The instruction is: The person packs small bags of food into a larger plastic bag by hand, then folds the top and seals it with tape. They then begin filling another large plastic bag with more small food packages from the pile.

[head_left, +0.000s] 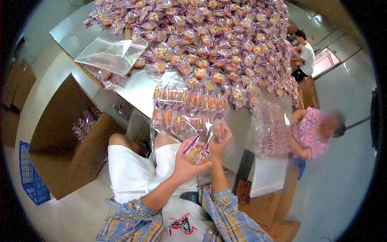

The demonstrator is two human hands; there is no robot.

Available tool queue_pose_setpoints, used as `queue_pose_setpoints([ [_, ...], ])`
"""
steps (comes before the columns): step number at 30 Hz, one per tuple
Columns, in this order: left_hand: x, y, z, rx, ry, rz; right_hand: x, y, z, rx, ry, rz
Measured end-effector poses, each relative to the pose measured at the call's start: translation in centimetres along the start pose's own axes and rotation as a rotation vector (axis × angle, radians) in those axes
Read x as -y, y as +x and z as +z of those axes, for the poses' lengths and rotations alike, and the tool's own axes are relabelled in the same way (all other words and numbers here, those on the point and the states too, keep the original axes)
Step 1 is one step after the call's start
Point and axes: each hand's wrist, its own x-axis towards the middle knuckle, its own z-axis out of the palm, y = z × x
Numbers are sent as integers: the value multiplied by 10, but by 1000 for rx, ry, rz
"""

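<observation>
My left hand [188, 160] is closed around a few individually wrapped pastries [194, 153] in clear film with purple ends. Close beside it, my right hand [219, 144] grips another wrapped pastry [219, 130] at the open near end of a large clear plastic bag [161, 131]. The bag lies at the table edge above my lap. Inside it, wrapped pastries [189, 97] stand in two neat rows, with the near row partly covered by glare and my fingers.
A big heap of wrapped pastries [209, 40] covers the table [66, 34]. Flat clear bags [111, 54] lie at the left. An open cardboard box [60, 141] stands left of me. At right, a person in a pink top [310, 131] is beside another filled bag [270, 129]; another person [307, 56] works farther back.
</observation>
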Motion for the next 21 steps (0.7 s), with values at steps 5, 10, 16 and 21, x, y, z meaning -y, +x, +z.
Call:
queue_pose_setpoints([
  [5, -3, -2, 1, 12, -38, -2, 5, 4, -1, -7, -123, 163],
  [10, -4, -3, 0, 11, -57, 1, -6, 3, -4, 16, -123, 177],
  [16, -1, -4, 0, -6, 3, 11, 48, 21, -12, 104, -405, 127],
  [21, -1, -5, -3, 16, -14, 12, 31, 12, -4, -17, -119, 116],
])
